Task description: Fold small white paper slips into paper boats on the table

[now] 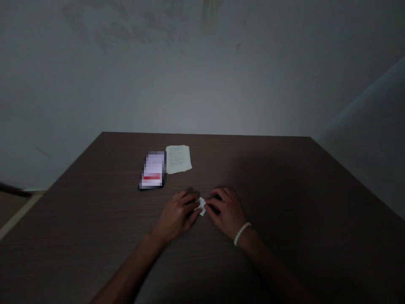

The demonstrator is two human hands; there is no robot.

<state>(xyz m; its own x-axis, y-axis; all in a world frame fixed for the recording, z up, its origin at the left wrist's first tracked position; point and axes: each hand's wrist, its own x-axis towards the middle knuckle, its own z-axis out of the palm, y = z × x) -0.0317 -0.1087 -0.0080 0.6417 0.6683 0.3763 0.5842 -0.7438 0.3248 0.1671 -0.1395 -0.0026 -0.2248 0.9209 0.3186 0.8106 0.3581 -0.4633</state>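
A small folded piece of white paper (201,206) lies between my two hands, low in the middle of the view. My left hand (179,213) grips its left side, with the fingertips partly over it. On the paper's right side, the thumb and fingers of my right hand (226,210) close on its edge. A pale beaded bracelet circles my right wrist. Beyond my left hand is a stack of square white paper sheets (179,159) with printed text on the top one.
A phone (153,170) with its screen lit and blurred lies left of the paper stack. Everything rests on a dark brown wooden table (253,152), whose far edge meets a grey wall (202,84).
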